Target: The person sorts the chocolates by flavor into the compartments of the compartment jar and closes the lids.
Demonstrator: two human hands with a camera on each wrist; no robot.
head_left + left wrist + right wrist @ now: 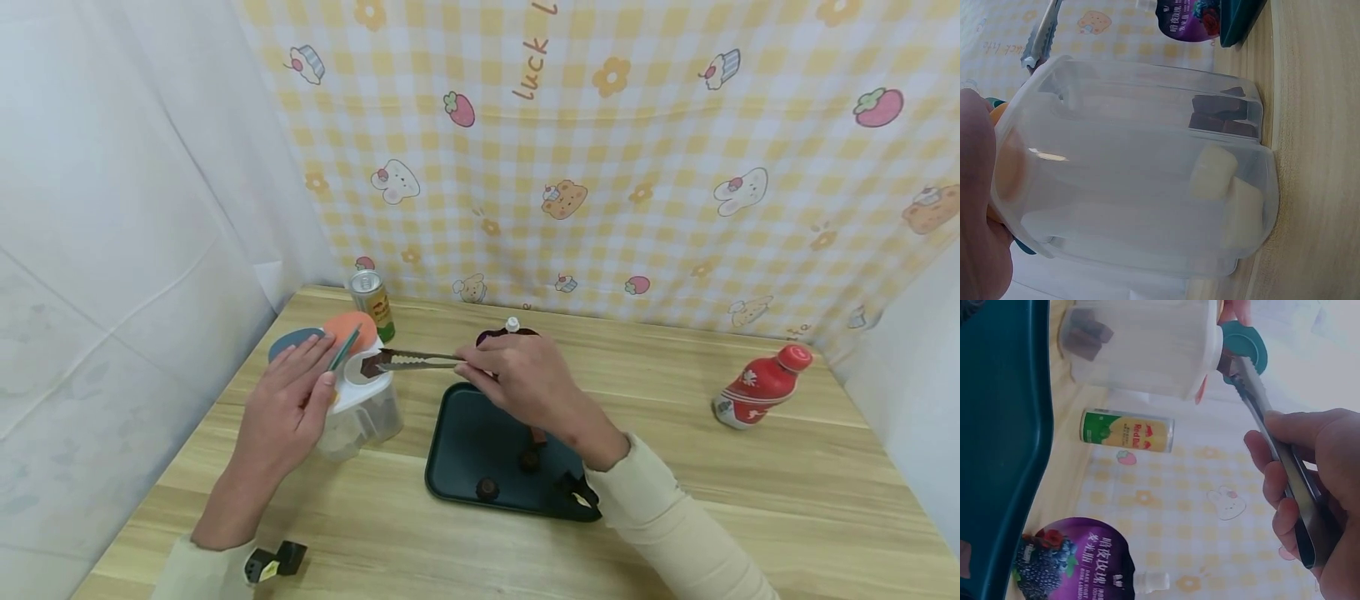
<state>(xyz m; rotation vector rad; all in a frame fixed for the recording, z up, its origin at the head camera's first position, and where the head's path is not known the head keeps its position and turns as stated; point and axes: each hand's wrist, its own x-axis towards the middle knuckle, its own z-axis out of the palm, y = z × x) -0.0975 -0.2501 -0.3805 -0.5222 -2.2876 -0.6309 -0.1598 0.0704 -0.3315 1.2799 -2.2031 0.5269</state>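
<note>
The fingers of the right hand [528, 375] were curled firmly round a pair of metal tongs [1292, 478], the thumb on one side. The tongs' tips gripped a brown piece [371, 365] at the round mouth in the white top of a clear container [1104, 169].

The left hand [288, 408] lay on that top with its fingers stretched out, partly over a blue lid [295, 340]. A raised teal lid [347, 346] stood just beside its thumb; whether the two touched could not be told. An orange lid [360, 332] sat farther back.

Inside the container, dark pieces [1219, 106] lay at the bottom of one compartment and pale chunks [1244, 212] in another.

Near the container, below the right hand, was a dark green tray [465, 433], bearing several brown lumps [487, 489]. A purple pouch [1075, 559] with a white spout stood behind the tray, mostly hidden by the right hand in the head view. A Red Bull can [1125, 431] stood behind the container, and a red bottle [761, 387] well apart to the right on the wooden tabletop [660, 375]. A yellow checked cloth [600, 150] hung at the back.
</note>
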